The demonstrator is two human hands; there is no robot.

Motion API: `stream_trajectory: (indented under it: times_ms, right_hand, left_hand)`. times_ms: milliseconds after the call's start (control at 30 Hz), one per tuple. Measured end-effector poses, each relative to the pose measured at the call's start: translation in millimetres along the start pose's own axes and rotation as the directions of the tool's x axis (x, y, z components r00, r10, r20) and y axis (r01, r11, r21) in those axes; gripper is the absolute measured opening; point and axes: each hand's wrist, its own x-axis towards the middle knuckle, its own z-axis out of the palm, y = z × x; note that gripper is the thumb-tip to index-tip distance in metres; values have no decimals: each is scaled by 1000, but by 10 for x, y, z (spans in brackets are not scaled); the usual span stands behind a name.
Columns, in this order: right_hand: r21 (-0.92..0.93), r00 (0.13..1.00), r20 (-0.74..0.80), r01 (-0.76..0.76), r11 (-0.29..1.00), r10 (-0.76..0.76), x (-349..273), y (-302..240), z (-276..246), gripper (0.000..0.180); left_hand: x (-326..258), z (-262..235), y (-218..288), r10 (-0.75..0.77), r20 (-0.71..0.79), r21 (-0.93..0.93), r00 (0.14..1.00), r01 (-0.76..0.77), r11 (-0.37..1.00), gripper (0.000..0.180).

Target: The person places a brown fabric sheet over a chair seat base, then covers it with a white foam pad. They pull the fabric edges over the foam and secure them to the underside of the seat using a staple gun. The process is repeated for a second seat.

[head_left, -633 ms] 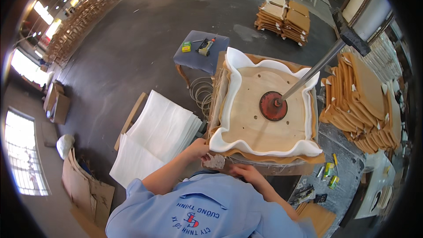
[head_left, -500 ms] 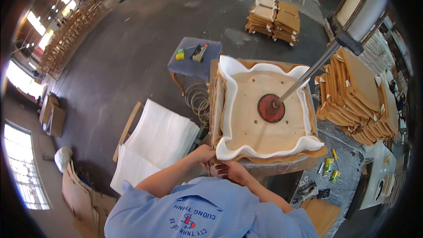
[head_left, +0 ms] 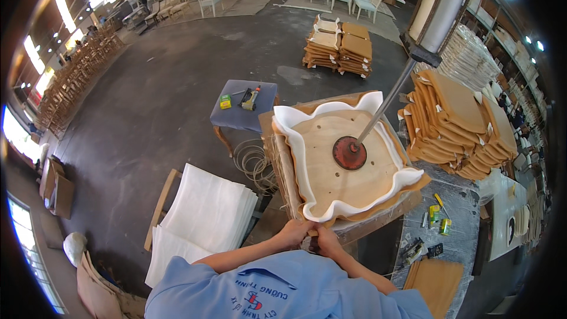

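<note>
A square wooden seat panel [head_left: 319,168] lies pressed under a red round pad [head_left: 349,153] on a metal rod [head_left: 385,104]. White padding [head_left: 304,177] curls up around the panel, with brown fabric [head_left: 378,204] showing outside it. At the near corner, my left hand [head_left: 293,233] is closed on the fabric's edge. Close beside it, my right hand [head_left: 328,242] is closed on the same corner, its fingertips partly hidden. The worktop [head_left: 274,168] beneath the panel sits at an angle.
A blue stool [head_left: 260,119] with a tool on it stands beyond the worktop at left. White sheets [head_left: 204,210] are piled to my left. Stacked brown cushions [head_left: 455,109] rise at right, above a side table [head_left: 463,201] with small boxes. More cushions [head_left: 354,47] stand behind.
My view has shifted. The worktop and panel have turned counterclockwise. My hands, earlier lower beneath the near-left corner, are now raised and close together at that corner's edge.
</note>
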Motion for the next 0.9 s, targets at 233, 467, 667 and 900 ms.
stream_trajectory:
  times_ms: [233,467,667,900]
  right_hand:
    - [136,976,-202,106,985,-77,-540,-76,-791,38]
    - [472,924,-351,314,824,-151,-687,129,-1485,27]
    - [-12,985,165,56,998,-54,-39,188,-536,38]
    - [137,986,113,-139,981,124,209,197,-520,37]
  left_hand:
    - [-112,93,496,260,176,256,950,-299,919,47]
    - [413,-1517,83,300,-681,156,668,-267,951,43]
    - [698,-979,-83,191,-414,166,890,-132,977,52]
    - [199,-225,108,-20,101,-226,995,43,973,24]
